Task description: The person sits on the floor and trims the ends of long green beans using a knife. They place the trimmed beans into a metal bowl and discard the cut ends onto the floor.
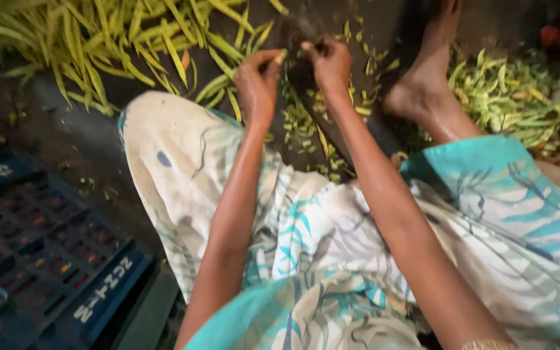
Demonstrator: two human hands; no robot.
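My left hand [257,81] and my right hand [329,63] are held close together over the dark floor. Each pinches an end of a short piece of green bean pod [282,57]. The fingers of both hands are closed on it. A big heap of long green bean pods [105,39] lies at the upper left, just beyond my left hand. Small cut bean bits [306,126] are scattered on the floor below my hands. My lap is covered by a white and turquoise patterned cloth [306,240].
A bare foot [422,84] rests on the floor right of my hands. A second pile of green pods [510,97] lies at the upper right. A dark blue plastic crate [46,253] stands at the lower left.
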